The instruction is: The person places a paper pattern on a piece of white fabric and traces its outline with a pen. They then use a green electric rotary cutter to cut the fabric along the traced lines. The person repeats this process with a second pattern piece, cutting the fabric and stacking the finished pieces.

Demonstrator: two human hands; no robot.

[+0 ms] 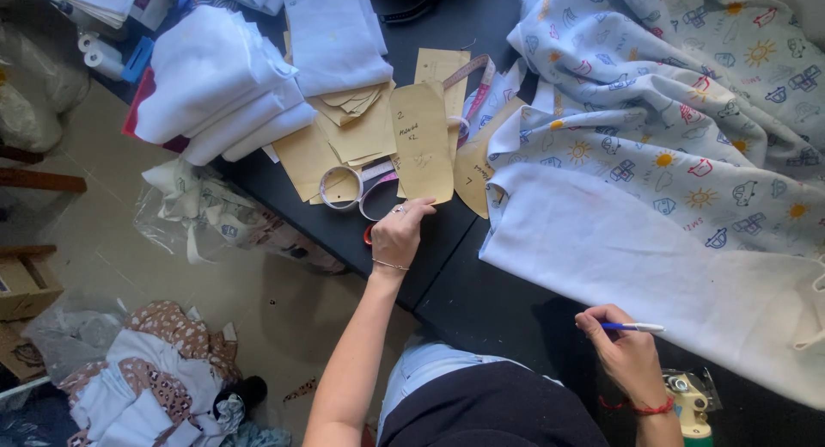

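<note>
On the black desk (481, 309), near its front edge, the left hand (400, 234) rests with its fingertips on the lower end of a tall, round-topped tan paper pattern piece (422, 142); its grip is loose, fingers curled down onto the paper rather than closed around it. That pattern piece lies on a heap of similar tan paper pieces (344, 133), with a coiled measuring tape (342, 187) just beside the hand. Further right, the right hand (626, 351) is clenched on a blue pen (634, 327), whose tip points at the edge of a plain white fleece cloth (653, 266) spread over the desk. Behind that cloth lies a crumpled pale fabric printed with suns and cars (687, 94). Folded white fabric stacks (223, 86) sit at the desk's far left.
</note>
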